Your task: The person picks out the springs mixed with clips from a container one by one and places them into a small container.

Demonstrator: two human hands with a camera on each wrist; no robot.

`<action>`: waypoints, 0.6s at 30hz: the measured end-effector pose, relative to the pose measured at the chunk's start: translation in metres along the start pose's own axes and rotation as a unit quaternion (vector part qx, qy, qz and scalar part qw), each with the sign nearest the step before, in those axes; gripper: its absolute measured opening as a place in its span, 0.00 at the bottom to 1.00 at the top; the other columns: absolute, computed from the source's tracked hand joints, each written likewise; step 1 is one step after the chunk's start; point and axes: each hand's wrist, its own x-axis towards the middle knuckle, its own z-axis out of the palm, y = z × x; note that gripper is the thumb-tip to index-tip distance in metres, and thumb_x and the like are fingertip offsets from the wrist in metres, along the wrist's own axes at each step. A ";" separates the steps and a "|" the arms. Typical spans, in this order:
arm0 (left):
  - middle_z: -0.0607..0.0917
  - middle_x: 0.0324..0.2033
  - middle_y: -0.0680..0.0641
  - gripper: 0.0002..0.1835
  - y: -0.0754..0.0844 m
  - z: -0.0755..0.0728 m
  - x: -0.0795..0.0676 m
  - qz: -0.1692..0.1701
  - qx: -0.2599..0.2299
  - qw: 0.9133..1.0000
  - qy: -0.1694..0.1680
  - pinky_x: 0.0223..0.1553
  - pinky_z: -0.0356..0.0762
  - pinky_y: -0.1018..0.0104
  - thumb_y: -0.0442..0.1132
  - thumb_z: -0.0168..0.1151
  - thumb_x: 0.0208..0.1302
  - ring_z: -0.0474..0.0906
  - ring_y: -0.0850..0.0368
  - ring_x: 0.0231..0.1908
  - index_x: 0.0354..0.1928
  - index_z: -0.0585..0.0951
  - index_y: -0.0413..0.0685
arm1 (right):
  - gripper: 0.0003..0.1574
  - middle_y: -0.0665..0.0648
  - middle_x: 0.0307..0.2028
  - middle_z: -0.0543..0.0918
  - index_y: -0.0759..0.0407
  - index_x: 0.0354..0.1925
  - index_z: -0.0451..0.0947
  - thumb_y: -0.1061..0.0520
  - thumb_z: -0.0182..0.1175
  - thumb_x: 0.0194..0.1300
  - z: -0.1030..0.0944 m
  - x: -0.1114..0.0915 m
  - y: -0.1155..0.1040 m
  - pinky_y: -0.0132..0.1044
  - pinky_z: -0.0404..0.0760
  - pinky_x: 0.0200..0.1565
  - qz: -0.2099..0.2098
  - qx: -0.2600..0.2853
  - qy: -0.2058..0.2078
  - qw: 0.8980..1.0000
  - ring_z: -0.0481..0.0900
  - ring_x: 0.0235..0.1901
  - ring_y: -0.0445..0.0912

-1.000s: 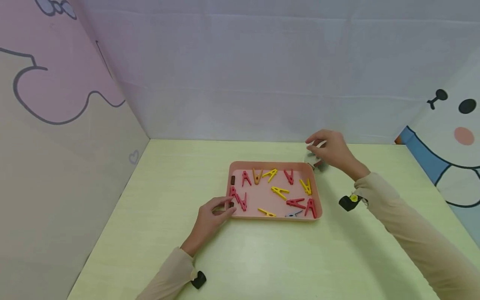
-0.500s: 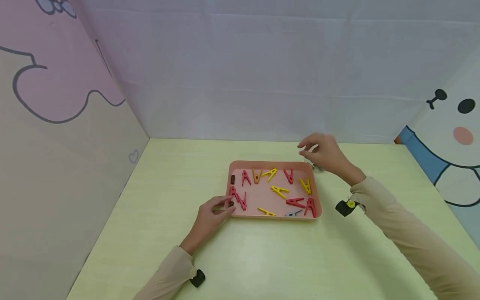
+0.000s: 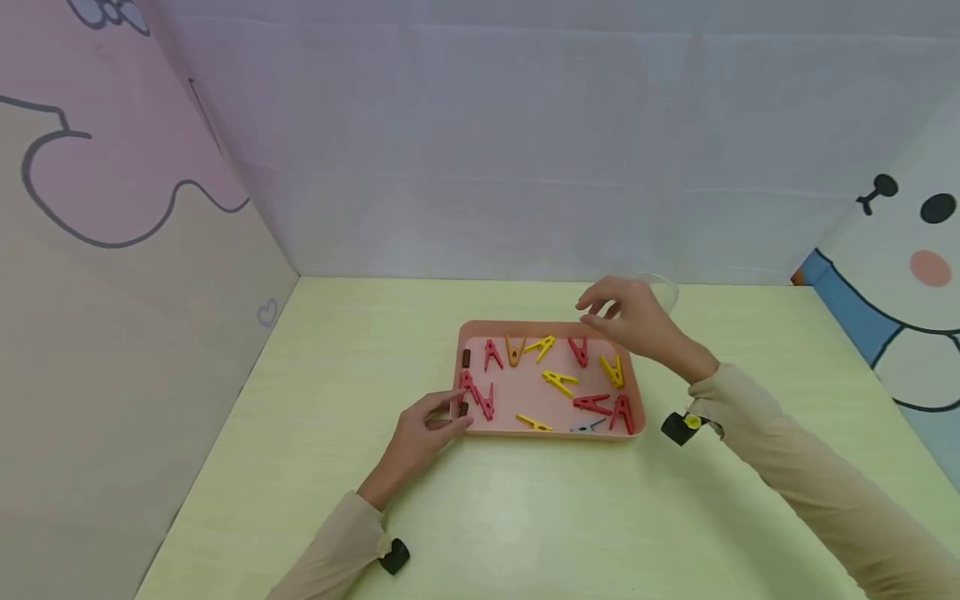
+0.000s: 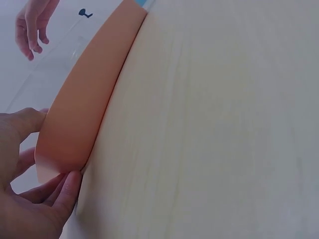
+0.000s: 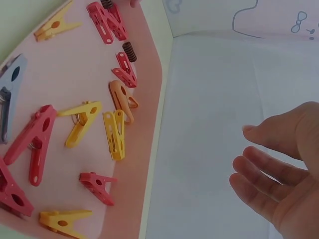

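Observation:
A pink tray [image 3: 510,427] holds several spread-out clothespins: red ones [image 3: 622,414], yellow ones [image 3: 558,383], an orange one [image 3: 514,352] and a grey-blue one [image 3: 588,426]. My left hand [image 3: 420,433] grips the tray's front left corner; the left wrist view has the thumb low on the orange-pink wall [image 4: 84,99] and fingers round the corner. Over the back right corner hovers my right hand [image 3: 628,315], its fingers bent loosely and nothing between them in the right wrist view, where the hand [image 5: 279,174] is beside the tray rim.
A clear round container [image 3: 666,290] stands behind my right hand, mostly covered by it. Two dark brown coil-like pieces [image 3: 467,358] lie along the tray's left wall. The pale wooden table [image 3: 360,350] meets a white sheet [image 3: 480,167] at the back and printed panels at the sides.
My right hand has moved left and toward me, from over the clear container to above the tray's back right corner. My left hand stays at the tray corner.

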 end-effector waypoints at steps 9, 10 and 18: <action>0.73 0.59 0.54 0.32 0.001 -0.001 -0.001 -0.012 0.008 1.000 -0.015 0.45 0.80 0.68 0.53 0.70 0.53 0.78 0.57 0.47 0.62 0.74 0.62 | 0.06 0.55 0.37 0.83 0.62 0.37 0.83 0.65 0.66 0.58 0.017 -0.001 -0.015 0.40 0.83 0.34 -0.011 0.001 -0.012 1.000 0.79 0.32 0.45; 0.73 0.59 0.54 0.32 0.001 -0.001 -0.001 -0.013 0.008 1.000 -0.015 0.45 0.80 0.68 0.53 0.70 0.53 0.79 0.57 0.46 0.62 0.74 0.62 | 0.06 0.55 0.37 0.83 0.62 0.37 0.83 0.65 0.65 0.58 0.019 -0.001 -0.017 0.40 0.83 0.33 -0.014 0.004 -0.012 1.000 0.79 0.32 0.45; 0.74 0.57 0.52 0.33 0.003 -0.003 0.000 0.005 0.008 1.000 -0.017 0.44 0.80 0.70 0.52 0.71 0.52 0.77 0.57 0.49 0.62 0.74 0.59 | 0.08 0.54 0.37 0.83 0.60 0.37 0.83 0.67 0.66 0.57 0.036 -0.002 -0.024 0.38 0.82 0.32 -0.033 0.044 -0.027 0.998 0.79 0.31 0.44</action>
